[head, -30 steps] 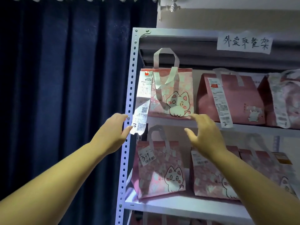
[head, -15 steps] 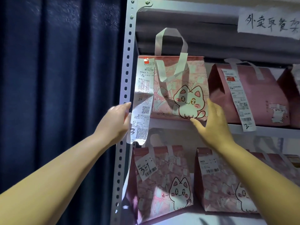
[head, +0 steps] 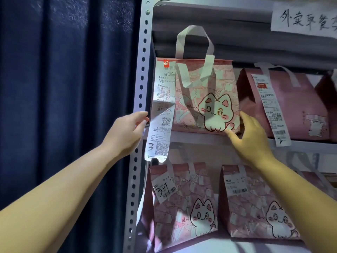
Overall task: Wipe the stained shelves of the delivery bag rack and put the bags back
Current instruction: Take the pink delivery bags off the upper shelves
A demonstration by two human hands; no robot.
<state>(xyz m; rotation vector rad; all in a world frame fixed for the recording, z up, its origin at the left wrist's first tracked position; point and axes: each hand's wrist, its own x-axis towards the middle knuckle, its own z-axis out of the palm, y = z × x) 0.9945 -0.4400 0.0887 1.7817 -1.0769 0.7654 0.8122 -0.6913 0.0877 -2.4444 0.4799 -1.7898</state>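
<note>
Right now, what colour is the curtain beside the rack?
Dark navy blue curtain, shown best in the head view.

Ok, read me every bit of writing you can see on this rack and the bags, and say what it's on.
"外卖早餐" then a cut-off character: paper sign on the rack.
"WF029", handwritten "3": long receipt on the top-left bag.
"2": receipt on the next bag.
"324": tag on the lower-left bag.
Other print and barcodes: too small to read.

Dark blue curtain (head: pixel 63 106), handwritten paper sign (head: pixel 304 19) at upper right
</note>
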